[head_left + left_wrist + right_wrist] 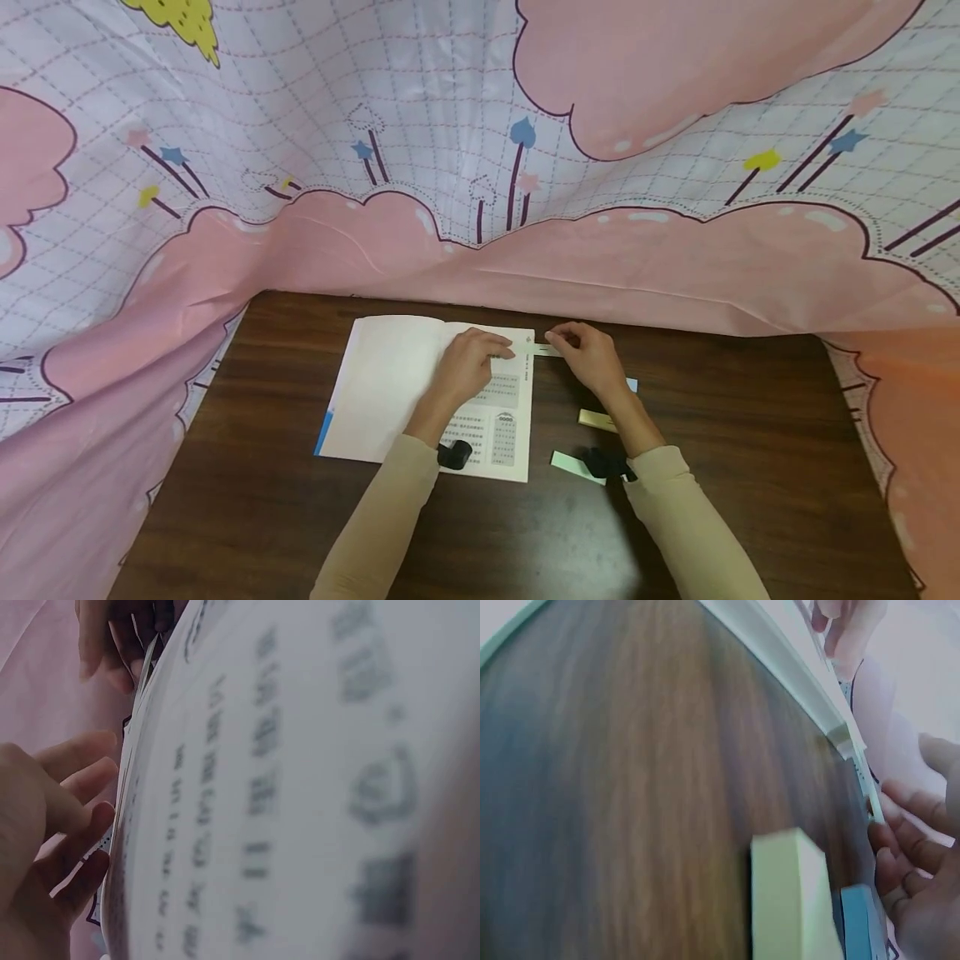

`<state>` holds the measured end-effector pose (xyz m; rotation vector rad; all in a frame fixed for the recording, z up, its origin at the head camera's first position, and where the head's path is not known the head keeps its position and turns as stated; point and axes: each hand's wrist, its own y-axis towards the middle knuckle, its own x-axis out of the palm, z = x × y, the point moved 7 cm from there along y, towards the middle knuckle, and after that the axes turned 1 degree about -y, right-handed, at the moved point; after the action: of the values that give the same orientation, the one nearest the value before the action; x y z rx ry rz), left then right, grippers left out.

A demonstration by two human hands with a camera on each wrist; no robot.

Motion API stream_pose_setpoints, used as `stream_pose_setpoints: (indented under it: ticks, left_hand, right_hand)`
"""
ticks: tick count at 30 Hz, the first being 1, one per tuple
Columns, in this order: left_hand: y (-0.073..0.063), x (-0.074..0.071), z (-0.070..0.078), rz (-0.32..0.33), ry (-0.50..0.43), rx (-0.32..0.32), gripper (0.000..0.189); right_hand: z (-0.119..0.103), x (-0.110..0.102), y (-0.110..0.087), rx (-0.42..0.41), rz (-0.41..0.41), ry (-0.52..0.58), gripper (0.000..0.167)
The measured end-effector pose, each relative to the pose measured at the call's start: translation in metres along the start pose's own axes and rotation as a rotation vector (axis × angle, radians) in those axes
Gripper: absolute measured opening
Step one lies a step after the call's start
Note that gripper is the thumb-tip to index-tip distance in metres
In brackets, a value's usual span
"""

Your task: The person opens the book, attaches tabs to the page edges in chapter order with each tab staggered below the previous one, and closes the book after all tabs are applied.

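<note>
An open book (397,383) lies on the table, its left page blank and its right page (225,795) printed. My left hand (467,362) is over the upper part of the right page, fingers loosely bent; in the left wrist view its fingertips (97,817) are at the page's far edge. A narrow pale strip (546,350) sticks out past the book's upper right edge. My right hand (588,354) pinches the strip's outer end, also seen in the right wrist view (922,840). The strip's inner end meets the page edge.
Right of the book, a blue strip (632,385), a yellow strip (596,419) and a pale green strip (576,467) lie on the dark wooden table (720,433), partly hidden by my right arm. A patterned pink-and-white cloth (450,233) hangs behind the table.
</note>
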<state>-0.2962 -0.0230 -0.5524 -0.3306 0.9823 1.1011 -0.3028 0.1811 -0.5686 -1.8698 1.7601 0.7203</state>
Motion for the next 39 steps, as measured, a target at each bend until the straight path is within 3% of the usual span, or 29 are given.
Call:
stream_pose_setpoints:
  ticks: [7,18,24,39]
  left_hand:
    - [0.002,-0.005,0.004,0.038,-0.010,0.044,0.042]
    - [0.002,-0.006,0.000,0.019,-0.067,-0.025,0.043]
    - [-0.002,-0.014,-0.003,0.040,-0.113,-0.049,0.041]
    - [-0.011,-0.016,-0.002,0.053,-0.166,-0.093,0.027]
  right_hand:
    - [-0.001,-0.009,-0.005,-0.080,0.080,0.010,0.039]
    - [-0.006,-0.019,-0.011,-0.225,0.152,0.043,0.029]
    - [-0.002,-0.025,-0.019,-0.235,0.136,0.019,0.026]
    - [0.000,-0.029,-0.035,-0.236,0.110,0.006,0.028]
